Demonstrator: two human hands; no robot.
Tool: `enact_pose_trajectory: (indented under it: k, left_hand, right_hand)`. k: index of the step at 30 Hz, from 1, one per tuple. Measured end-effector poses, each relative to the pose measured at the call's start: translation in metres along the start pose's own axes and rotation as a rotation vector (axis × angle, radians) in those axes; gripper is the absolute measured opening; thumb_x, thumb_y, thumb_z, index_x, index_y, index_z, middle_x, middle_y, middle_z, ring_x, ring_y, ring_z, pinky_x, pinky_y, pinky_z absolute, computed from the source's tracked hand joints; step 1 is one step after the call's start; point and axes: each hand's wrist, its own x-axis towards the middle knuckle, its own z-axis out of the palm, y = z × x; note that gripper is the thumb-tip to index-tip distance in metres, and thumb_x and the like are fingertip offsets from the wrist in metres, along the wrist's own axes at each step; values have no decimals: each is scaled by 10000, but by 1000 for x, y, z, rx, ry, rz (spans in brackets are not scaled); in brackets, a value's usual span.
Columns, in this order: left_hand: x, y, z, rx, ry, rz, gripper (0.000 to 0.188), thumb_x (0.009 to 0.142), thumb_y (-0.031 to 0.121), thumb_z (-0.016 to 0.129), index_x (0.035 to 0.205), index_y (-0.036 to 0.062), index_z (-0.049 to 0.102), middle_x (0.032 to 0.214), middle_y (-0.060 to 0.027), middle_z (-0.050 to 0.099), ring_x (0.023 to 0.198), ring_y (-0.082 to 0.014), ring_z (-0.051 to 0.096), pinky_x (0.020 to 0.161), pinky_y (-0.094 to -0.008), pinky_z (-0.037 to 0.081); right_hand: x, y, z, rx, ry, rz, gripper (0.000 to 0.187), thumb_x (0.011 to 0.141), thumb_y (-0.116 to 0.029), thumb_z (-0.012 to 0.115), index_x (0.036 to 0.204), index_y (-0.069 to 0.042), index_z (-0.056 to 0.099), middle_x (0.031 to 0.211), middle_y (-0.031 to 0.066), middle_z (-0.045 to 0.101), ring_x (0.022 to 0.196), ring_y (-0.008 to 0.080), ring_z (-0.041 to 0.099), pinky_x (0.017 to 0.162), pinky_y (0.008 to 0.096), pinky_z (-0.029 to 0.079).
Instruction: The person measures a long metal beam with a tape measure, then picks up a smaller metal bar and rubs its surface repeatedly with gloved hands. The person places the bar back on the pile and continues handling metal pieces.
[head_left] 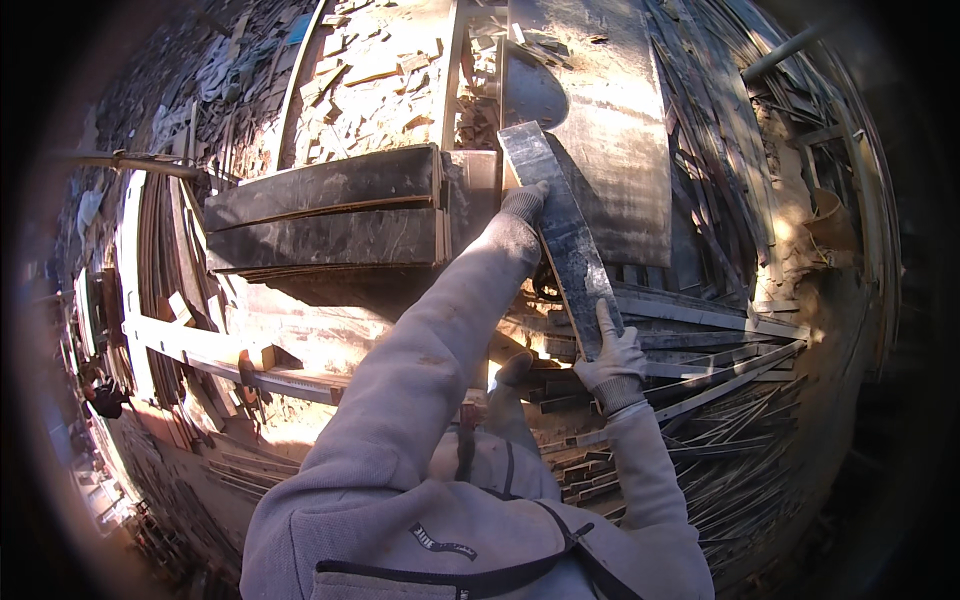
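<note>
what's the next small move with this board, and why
Perhaps swing the board's near end slightly left, squaring it with the sheet: it slants against the sheet's left edge, and the left hand holds it farther up while the right hand has the near end, so both can steer.

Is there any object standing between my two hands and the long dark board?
Nothing visible does, apart from what looks like a glove on the right hand. That hand holds the near end of the long dark board; the left hand holds its left edge, farther up.
</note>
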Motion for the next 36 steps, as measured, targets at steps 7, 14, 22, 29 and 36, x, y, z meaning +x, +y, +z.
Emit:
enact_pose_trajectory:
  k: [7,14,22,29,36]
  left_hand:
    - [12,9,0,103,29,39,333,1022,283,685,1228,21,677,1043,-138,768,868,-294,743,796,-448,614]
    - [-2,12,2,47,47,45,438,1033,365,700,1244,-19,703,1056,-178,797,882,-302,795,790,-448,651]
    - [-4,16,3,12,9,67,474,1024,388,710,1264,-21,694,1078,-196,792,906,-313,797,821,-455,652]
    - [16,23,2,135,88,77,522,1001,411,735,1279,-29,694,1113,-198,790,958,-291,797,862,-420,644]
    - [67,26,-7,360,193,136,365,981,263,750,1159,-53,710,990,-117,760,811,-234,744,712,-347,609]
  right_hand:
    - [7,-4,2,-7,-7,-4,1225,752,-497,838,1714,-490,81,1298,199,494,1109,399,646,970,492,560]
    - [10,-10,6,2,17,-6,1185,789,-510,812,1709,-508,65,1289,206,499,1083,412,660,943,505,569]
    - [13,-15,7,9,19,4,1115,837,-538,780,1707,-509,83,1270,206,500,1062,408,662,929,504,570]
    - [16,-20,12,60,37,-5,1183,777,-487,816,1711,-503,89,1237,196,509,1077,407,647,953,488,559]
    - [16,-33,7,49,11,28,1197,767,-475,824,1711,-505,89,1226,178,503,1077,381,640,951,468,563]
